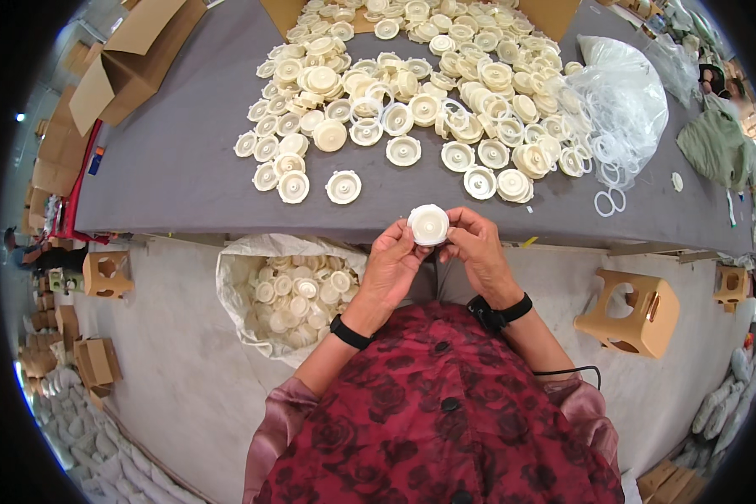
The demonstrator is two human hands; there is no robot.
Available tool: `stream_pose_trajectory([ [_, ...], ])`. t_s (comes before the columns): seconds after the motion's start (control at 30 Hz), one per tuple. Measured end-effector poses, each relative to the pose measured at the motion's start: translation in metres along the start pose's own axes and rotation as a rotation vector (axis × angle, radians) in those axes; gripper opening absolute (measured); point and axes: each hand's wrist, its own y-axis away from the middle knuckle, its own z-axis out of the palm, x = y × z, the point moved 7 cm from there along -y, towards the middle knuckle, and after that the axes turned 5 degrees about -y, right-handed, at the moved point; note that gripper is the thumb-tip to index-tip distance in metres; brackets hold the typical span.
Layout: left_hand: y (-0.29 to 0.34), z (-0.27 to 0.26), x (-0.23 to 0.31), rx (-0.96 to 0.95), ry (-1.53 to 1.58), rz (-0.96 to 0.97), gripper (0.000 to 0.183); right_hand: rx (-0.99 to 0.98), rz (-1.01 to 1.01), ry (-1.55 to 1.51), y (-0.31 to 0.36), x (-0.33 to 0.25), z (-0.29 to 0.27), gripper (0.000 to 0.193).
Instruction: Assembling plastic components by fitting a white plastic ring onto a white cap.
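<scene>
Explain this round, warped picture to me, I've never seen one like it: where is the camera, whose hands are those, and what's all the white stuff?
There is no machine here, only a person working with bare hands. The one picture comes from a wide fisheye camera worn on that person's head, looking down, so straight edges bend near the rim. The left hand and right hand together hold one round cream plastic disc in their fingers. Ahead is a grey table bearing a heap of similar discs and a clear bag of thin white rings. Below the table's edge, a white sack on the floor holds more discs. Cardboard boxes stand at the left.
</scene>
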Motion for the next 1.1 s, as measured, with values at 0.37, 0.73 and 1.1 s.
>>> stream_pose_trajectory([
  [0.37,0.003,0.014,0.008,-0.012,-0.27,0.157,0.033,-0.053,-0.004,-0.277,-0.001,0.012,0.0,0.026],
  [0.73,0.0,0.0,0.002,-0.004,-0.062,0.059,0.033,-0.002,-0.248,-0.006,0.012,-0.007,0.014,0.041],
  [1.1,0.009,-0.004,0.017,-0.091,-0.155,0.138,0.036,0.029,-0.309,0.174,0.018,-0.011,0.0,0.018],
])
